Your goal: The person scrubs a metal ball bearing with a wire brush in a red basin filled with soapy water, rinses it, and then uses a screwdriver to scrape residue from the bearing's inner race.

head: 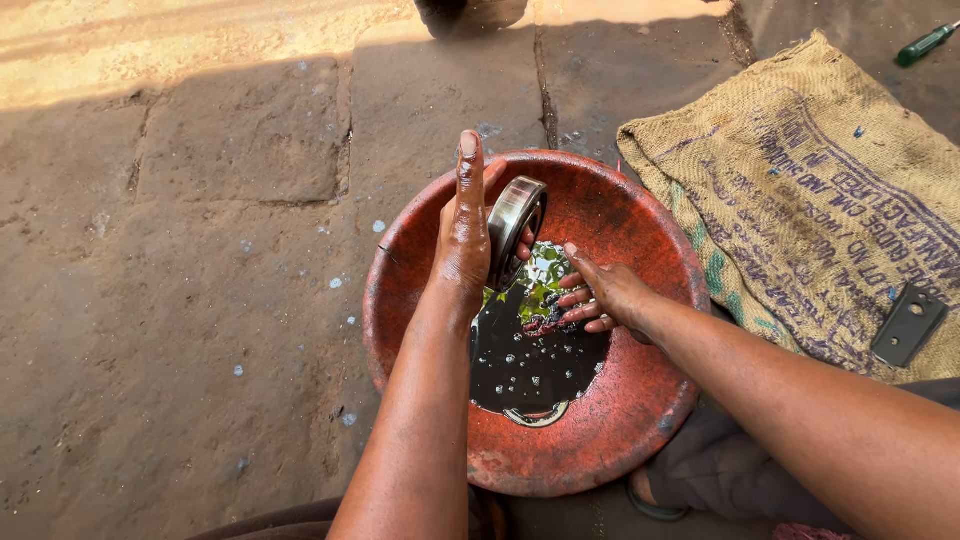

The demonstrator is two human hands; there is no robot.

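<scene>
My left hand [465, 230] holds a round metal bearing [514, 228] upright on its edge above a red-brown basin [640, 400]. The basin holds dark, oily liquid [520, 365] with small bubbles on it. My right hand [600, 292] reaches into the basin from the right, its fingertips dipped at the liquid's surface just beside the bearing. A second metal ring [537, 415] lies half sunk at the near edge of the liquid.
A burlap sack [800, 190] lies spread on the stone ground to the right, with a small dark metal plate [907, 325] on it. A green-handled screwdriver [925, 45] lies at the top right. Cracked stone paving [200, 250] fills the left side.
</scene>
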